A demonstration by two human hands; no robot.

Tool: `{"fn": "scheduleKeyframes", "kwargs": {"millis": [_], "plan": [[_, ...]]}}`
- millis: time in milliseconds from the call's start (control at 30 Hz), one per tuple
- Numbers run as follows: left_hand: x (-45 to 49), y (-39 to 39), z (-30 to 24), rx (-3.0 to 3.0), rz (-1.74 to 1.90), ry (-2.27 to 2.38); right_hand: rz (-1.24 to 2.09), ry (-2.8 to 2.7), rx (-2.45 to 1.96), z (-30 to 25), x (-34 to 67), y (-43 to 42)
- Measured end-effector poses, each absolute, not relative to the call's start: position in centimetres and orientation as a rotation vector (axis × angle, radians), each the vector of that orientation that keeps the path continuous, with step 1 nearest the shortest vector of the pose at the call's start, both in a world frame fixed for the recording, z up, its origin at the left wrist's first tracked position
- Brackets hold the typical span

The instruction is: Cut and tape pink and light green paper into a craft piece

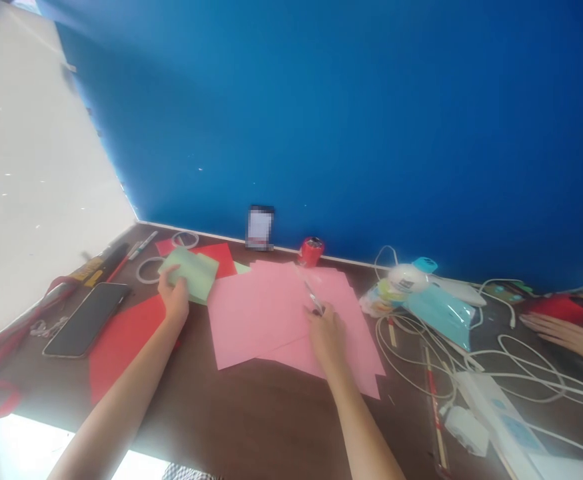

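My left hand grips a piece of light green paper by its left side, holding it over the left part of the table. Beneath and behind it lie red paper and a strip of pale green paper. In my right hand is a pair of scissors, its blades pointing away from me. The scissors rest over a spread of overlapping pink sheets in the middle of the table. My fingers cover most of the scissor handles.
A black phone and red paper lie at left, near tape rolls. Along the blue wall stand a propped device and a red round object. White cables, a power strip and another person's hand are at right.
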State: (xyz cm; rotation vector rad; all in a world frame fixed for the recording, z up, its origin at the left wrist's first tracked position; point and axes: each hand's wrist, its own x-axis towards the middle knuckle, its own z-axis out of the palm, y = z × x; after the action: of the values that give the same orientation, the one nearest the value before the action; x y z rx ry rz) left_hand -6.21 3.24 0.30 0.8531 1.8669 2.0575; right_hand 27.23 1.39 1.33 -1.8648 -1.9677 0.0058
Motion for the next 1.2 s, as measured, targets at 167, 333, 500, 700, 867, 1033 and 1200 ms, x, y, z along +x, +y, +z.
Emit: {"fn": "scheduleKeyframes", "kwargs": {"millis": [167,333,500,700,867,1033,1200], "plan": [[-6.1,3.5,-0.3,0.821,1.98,1.624,-0.258,-2.021,-1.984,1.5,29.2,1.4],[-5.3,3.5,0.3,0.711,1.861,1.256,-0.3,-1.998,-2.0,1.7,28.9,1.5],[-5.2,3.0,1.4,0.503,1.683,0.903,-0.192,-2.044,-1.727,1.5,27.4,1.5],[-4.5,2.2,1.9,0.544,1.417,0.783,-0.092,-2.049,-1.762,1.0,26.8,1.3],[-3.0,2.0,1.4,0.781,1.183,1.085,0.117,-1.914,-1.761,0.4,27.3,2.0],[-2.4,2.0,1.1,1.007,1.132,1.176,0.182,-1.829,-1.785,-0.2,27.7,2.6],[-2.5,1.6,2.1,1.123,1.013,1.122,0.113,-1.918,-1.905,0.8,27.7,2.1]]}}
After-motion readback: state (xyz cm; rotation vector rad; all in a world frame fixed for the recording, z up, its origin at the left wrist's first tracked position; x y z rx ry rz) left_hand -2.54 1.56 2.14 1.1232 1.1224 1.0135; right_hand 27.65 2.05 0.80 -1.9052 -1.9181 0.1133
